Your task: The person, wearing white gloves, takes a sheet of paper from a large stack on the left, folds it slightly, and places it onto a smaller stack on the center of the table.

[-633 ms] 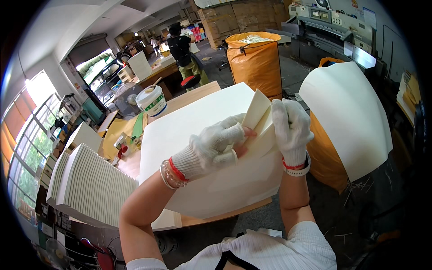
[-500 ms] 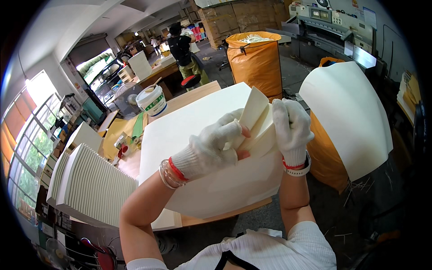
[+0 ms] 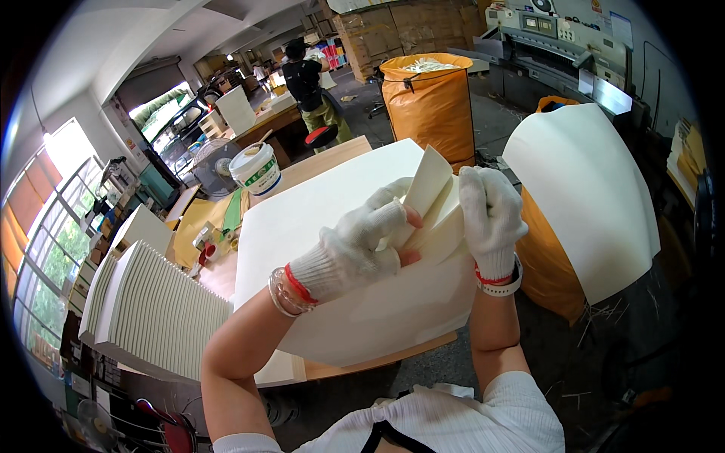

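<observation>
Large white paper sheets [image 3: 310, 208] lie on a wooden board in front of me. Some of their edges curl up between my hands, with one folded-up flap [image 3: 429, 181] standing above the others. My left hand [image 3: 362, 241], in a white knit glove with bare fingertips, is closed on these raised sheets. At their right edge my gloved right hand [image 3: 491, 211] has its fingers curled in and pinches the paper; the exact grip is hidden by the glove.
A white tub [image 3: 255, 170] with a brush stands behind the sheets. At left rises a fanned stack of white boards [image 3: 155, 317]. Orange sacks [image 3: 427, 106] stand beyond the table, and a big white sheet [image 3: 585, 196] curves at right. A person [image 3: 306, 83] works farther back.
Almost nothing differs. Both hands keep their hold on the raised sheets, and the view has shifted very slightly.
</observation>
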A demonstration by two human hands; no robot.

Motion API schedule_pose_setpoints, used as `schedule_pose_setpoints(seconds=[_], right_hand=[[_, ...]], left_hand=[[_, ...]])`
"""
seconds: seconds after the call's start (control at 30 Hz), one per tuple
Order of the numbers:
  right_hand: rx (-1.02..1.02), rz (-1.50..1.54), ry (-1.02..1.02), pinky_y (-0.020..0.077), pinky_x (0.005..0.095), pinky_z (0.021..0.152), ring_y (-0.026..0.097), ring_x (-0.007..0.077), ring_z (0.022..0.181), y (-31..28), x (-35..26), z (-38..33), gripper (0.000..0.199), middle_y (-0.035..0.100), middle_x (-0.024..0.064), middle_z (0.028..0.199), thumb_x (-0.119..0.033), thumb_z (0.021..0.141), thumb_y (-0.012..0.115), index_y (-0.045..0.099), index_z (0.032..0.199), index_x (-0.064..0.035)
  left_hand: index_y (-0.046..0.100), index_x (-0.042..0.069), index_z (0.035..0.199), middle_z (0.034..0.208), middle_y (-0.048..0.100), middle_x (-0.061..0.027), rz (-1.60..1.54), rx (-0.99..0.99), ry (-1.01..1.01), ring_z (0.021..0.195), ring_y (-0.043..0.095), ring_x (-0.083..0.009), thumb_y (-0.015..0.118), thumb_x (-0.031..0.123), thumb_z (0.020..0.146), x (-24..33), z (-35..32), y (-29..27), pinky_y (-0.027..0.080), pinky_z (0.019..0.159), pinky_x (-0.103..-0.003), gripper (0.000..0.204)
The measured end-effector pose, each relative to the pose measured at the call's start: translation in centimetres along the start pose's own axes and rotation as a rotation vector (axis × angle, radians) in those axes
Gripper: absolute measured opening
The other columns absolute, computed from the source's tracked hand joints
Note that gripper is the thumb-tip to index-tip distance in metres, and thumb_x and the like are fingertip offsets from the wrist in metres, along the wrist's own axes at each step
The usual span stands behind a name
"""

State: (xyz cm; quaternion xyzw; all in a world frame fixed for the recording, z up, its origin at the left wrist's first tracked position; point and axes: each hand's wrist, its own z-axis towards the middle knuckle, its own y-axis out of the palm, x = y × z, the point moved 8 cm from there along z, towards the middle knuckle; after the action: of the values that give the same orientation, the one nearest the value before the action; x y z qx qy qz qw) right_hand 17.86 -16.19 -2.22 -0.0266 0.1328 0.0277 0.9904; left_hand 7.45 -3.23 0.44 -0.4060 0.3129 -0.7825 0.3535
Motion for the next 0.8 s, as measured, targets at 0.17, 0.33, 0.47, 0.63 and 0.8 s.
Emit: schedule_pose_setpoints(seconds=[0.17, 0.33, 0.47, 0.63, 0.8], right_hand=[[0.183, -0.024, -0.213, 0.0362, 0.0372, 0.053, 0.044, 0.0242, 0.058, -0.5, -1.1, -0.3, 0.006, 0.044, 0.0094, 0.068, 0.004, 0.088, 0.063, 0.063, 0.094, 0.0056], [0.04, 0.087, 0.116, 0.0357, 0.0375, 0.052, 0.044, 0.024, 0.057, 0.1, 1.1, -0.1, 0.004, 0.044, 0.0095, 0.067, 0.004, 0.089, 0.063, 0.062, 0.092, 0.007], [0.071, 0.094, 0.064, 0.0369, 0.037, 0.052, 0.045, 0.0246, 0.057, -0.1, 0.3, 0.0, 0.006, 0.045, 0.0099, 0.067, 0.004, 0.089, 0.063, 0.062, 0.095, 0.0071], [0.247, -0.061, -0.274, 0.0384, 0.0362, 0.053, 0.046, 0.025, 0.058, -0.4, -0.8, -0.7, 0.01, 0.045, 0.0102, 0.067, 0.005, 0.089, 0.063, 0.063, 0.098, 0.0075], [0.176, 0.021, -0.129, 0.0394, 0.0366, 0.055, 0.047, 0.0258, 0.059, -0.5, -0.7, -0.3, 0.006, 0.045, 0.0102, 0.066, 0.002, 0.089, 0.065, 0.061, 0.088, 0.0063]], left_hand=[[0.065, 0.005, 0.113, 0.115, 0.064, -0.008, 0.015, -0.019, 0.048, 0.105, 0.063, -0.027, 0.073, -0.002, 0.08, -0.4, 0.2, 0.3, 0.049, 0.09, -0.034, 0.034], [0.064, 0.003, 0.108, 0.117, 0.063, -0.0099, 0.042, -0.146, -0.054, 0.106, 0.062, -0.0271, 0.074, -0.001, 0.079, -1.2, 0.0, 0.7, 0.049, 0.09, -0.033, 0.031], [0.064, 0.005, 0.108, 0.115, 0.063, -0.0101, -0.004, -0.005, 0.095, 0.104, 0.061, -0.0261, 0.075, 0.0, 0.08, -0.5, -0.2, 0.4, 0.048, 0.09, -0.032, 0.03], [0.064, 0.009, 0.123, 0.116, 0.062, -0.0109, -0.037, -0.065, 0.007, 0.104, 0.061, -0.026, 0.073, -0.001, 0.082, -0.8, 0.2, 0.5, 0.047, 0.092, -0.032, 0.043], [0.064, 0.005, 0.123, 0.113, 0.062, -0.0119, -0.038, -0.082, 0.057, 0.104, 0.06, -0.0258, 0.073, -0.001, 0.083, -1.1, 0.0, 0.4, 0.046, 0.093, -0.032, 0.042]])
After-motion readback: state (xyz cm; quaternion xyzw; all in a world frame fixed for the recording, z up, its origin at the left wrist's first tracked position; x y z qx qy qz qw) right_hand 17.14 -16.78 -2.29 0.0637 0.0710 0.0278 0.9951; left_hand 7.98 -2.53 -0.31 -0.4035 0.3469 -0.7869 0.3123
